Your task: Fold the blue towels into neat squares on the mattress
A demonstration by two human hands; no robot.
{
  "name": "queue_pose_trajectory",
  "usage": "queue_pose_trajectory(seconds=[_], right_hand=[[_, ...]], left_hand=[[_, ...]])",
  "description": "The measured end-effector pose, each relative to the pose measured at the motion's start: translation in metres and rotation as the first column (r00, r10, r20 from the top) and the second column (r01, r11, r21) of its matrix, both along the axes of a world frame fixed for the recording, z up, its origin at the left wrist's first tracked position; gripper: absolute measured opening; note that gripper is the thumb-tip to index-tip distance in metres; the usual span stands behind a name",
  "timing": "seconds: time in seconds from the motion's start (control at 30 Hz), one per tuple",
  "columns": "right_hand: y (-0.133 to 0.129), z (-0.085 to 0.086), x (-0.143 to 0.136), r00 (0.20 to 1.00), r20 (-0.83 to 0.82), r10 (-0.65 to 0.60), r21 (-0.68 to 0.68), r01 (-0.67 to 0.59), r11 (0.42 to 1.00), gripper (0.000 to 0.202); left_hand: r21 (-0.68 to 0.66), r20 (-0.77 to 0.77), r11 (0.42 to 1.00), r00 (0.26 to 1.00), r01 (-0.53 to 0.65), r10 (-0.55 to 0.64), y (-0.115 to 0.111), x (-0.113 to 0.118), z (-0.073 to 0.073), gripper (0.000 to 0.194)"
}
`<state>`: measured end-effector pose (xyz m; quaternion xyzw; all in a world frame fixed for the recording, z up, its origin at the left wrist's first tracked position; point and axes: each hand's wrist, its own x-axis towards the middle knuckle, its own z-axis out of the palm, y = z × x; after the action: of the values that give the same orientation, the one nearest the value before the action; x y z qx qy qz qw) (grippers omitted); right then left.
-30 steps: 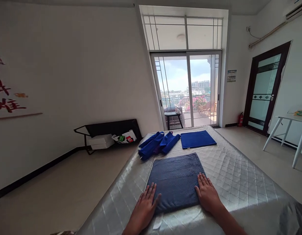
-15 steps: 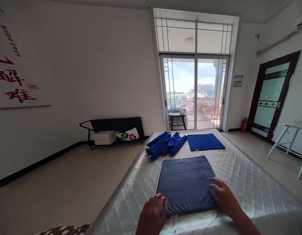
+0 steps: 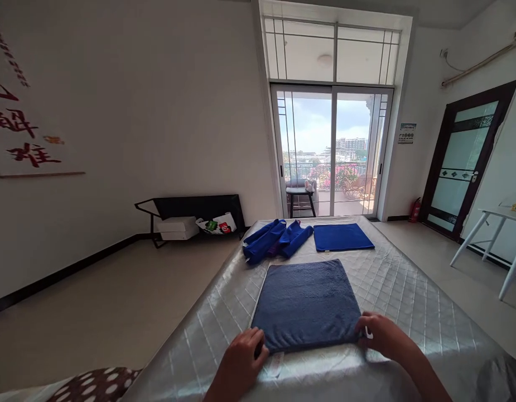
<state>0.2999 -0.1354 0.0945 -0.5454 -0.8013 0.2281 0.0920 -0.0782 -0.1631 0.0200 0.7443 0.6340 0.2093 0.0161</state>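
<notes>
Down at the near corners of the grey-blue cloth (image 3: 308, 304) is where both hands are parked. Over on one side, the right hand (image 3: 381, 335) has thumb and fingers bunched together, and it looks like it's pinching that corner. Opposite, the left hand (image 3: 243, 357) is curled up at the other corner, but honestly I can't tell if any fabric is caught in that grip. Half a second back both were looser, and half a second before that they were flat on top, so I'd call it a switch from pressing to handling by the corners. Cloth's lying flat on the silver quilted mattress (image 3: 408, 312). Near edge runs across between the hands, sides run off toward the glass door (image 3: 334, 151). Looks roughly square, so no long axis I'd swear to from this angle. A white tag (image 3: 276, 364) pokes out toward the person, nearer the left hand. Past the far edge there's a rumpled blue bundle (image 3: 276, 241) off to the left and a flat blue mat (image 3: 343, 237) to the right.
</notes>
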Motion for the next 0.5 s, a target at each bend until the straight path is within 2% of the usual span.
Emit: queue_pose_trajectory(seconds=[0.13, 0.27, 0.37, 0.5], right_hand=[[0.004, -0.009, 0.000, 1.000, 0.007, 0.021, 0.042, -0.021, 0.999, 0.031], [0.007, -0.016, 0.004, 0.999, -0.005, 0.035, 0.097, -0.034, 0.995, 0.028], [0.007, -0.016, 0.003, 0.999, 0.009, 0.043, 0.129, -0.044, 0.991, 0.025], [0.005, -0.010, -0.001, 0.995, 0.074, 0.072, 0.167, -0.084, 0.982, 0.024]], left_hand=[[-0.136, 0.065, 0.988, 0.995, 0.078, -0.070, -0.006, -0.007, 0.017, 0.009], [-0.171, 0.156, 0.972, 0.978, 0.164, -0.137, -0.011, -0.019, 0.021, 0.015], [-0.169, 0.169, 0.974, 0.978, 0.153, -0.124, -0.013, -0.025, 0.021, 0.023], [-0.129, 0.038, 0.989, 0.997, 0.069, -0.065, -0.017, -0.025, 0.024, 0.023]])
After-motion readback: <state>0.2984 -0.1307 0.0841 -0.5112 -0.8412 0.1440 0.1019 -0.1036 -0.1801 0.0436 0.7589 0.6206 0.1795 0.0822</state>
